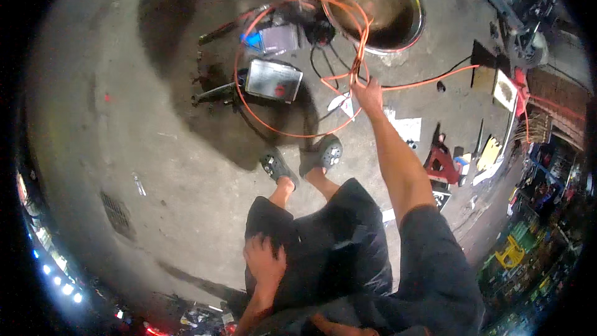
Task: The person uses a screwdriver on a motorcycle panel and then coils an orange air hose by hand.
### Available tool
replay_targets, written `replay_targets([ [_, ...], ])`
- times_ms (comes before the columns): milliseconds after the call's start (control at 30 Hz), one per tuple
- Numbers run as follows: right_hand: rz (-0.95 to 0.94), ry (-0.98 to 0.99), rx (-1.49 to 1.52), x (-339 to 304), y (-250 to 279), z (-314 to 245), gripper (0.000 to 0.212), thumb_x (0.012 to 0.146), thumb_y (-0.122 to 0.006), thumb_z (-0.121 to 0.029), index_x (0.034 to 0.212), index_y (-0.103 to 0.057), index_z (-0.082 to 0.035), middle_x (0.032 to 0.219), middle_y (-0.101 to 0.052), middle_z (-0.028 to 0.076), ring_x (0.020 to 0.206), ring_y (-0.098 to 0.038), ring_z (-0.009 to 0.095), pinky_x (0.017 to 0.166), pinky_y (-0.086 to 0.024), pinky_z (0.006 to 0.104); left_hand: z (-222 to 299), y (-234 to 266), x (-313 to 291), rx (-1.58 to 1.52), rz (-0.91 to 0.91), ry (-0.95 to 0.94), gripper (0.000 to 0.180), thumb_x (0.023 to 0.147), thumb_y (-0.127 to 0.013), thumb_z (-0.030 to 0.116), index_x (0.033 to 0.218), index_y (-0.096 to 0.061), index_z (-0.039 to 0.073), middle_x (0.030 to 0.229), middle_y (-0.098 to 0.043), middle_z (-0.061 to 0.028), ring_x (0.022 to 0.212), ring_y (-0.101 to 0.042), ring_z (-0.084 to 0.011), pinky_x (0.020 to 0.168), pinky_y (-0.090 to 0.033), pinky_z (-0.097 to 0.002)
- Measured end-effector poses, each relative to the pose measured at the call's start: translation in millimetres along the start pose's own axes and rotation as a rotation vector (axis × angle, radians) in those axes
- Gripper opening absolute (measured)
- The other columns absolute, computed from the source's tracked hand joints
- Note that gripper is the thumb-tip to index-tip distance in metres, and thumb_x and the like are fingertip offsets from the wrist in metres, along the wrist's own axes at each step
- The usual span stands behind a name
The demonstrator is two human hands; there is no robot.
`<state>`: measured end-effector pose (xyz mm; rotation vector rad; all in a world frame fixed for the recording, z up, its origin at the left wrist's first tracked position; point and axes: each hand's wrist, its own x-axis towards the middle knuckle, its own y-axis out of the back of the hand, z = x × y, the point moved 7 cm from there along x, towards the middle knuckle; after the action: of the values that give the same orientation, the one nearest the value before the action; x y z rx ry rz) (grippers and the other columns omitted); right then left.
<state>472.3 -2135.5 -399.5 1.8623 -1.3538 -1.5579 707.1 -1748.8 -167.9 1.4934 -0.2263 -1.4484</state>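
Held out ahead over the floor, my right hand (368, 96) is closed around a gathered bunch of thin orange hose (361, 43). One wide loop of it hangs out to the left, and a length runs off right toward the wall side. My left hand (265, 260) lies on my left thigh with fingers spread, holding nothing. Beyond the right hand stands a large round metal basin (388, 51) with murky liquid. Inside the loop's outline, on the floor, are a flat silver-topped case (273, 79) and a greyish-purple box (280, 39) with a blue piece beside it.
A red jack stand (440, 163), a white paper sheet (407, 129) and a yellow-handled tool (490, 152) lie to my right. Shelving and a yellow stool (511, 252) are at the far right. A drain grate (117, 214) is set in the floor at left. My dark clogs (331, 151) stand near the loop.
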Motion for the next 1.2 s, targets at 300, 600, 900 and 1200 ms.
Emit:
replay_targets([
  [300,0.066,0.266,0.196,49.8,-16.1,5.9,0.027,0.079,-0.057,-0.019,0.093,-0.059,0.004,0.081,-0.061,0.014,0.077,-0.058,0.02,0.071,-0.044,0.0351,17.1,0.1,24.5,0.049,0.092,-0.07,0.046,0.067,-0.069,0.023,0.105,-0.054,0.001,0.116,-0.047,-0.0199,0.112,-0.04,-0.0397,0.094,-0.03,-0.0508],
  [600,0.053,0.43,0.886,-219.1,144.0,-65.8,0.019,0.082,-0.053,-0.019,0.085,-0.051,0.0,0.072,-0.048,0.003,0.066,-0.044,0.01,0.061,-0.037,0.0249,40.2,87.4,57.5,-0.928,-0.079,0.126,0.038,0.078,-0.061,0.026,0.103,-0.057,-0.002,0.085,-0.061,-0.0127,0.076,-0.057,-0.0202,0.072,-0.044,-0.0304],
  [900,0.286,0.418,0.624,-423.0,329.5,-87.9,0.016,0.07,-0.067,-0.006,0.084,-0.06,0.0,0.072,-0.05,0.004,0.067,-0.049,0.013,0.057,-0.039,0.0282,239.8,233.0,11.3,-1.959,-1.018,-0.478,0.058,0.087,-0.051,0.038,0.126,-0.038,-0.002,0.117,-0.051,-0.017,0.106,-0.051,-0.0308,0.091,-0.041,-0.0452],
  [1200,0.582,0.124,0.513,-528.3,294.4,-44.7,0.026,0.078,-0.065,-0.016,0.099,-0.058,-0.003,0.095,-0.059,0.015,0.092,-0.056,0.031,0.079,-0.045,0.0381,287.0,263.9,-122.2,-1.595,-1.244,-0.742,0.027,0.083,-0.053,0.016,0.103,-0.055,-0.001,0.101,-0.06,-0.0156,0.097,-0.058,-0.0275,0.092,-0.042,-0.0423],
])
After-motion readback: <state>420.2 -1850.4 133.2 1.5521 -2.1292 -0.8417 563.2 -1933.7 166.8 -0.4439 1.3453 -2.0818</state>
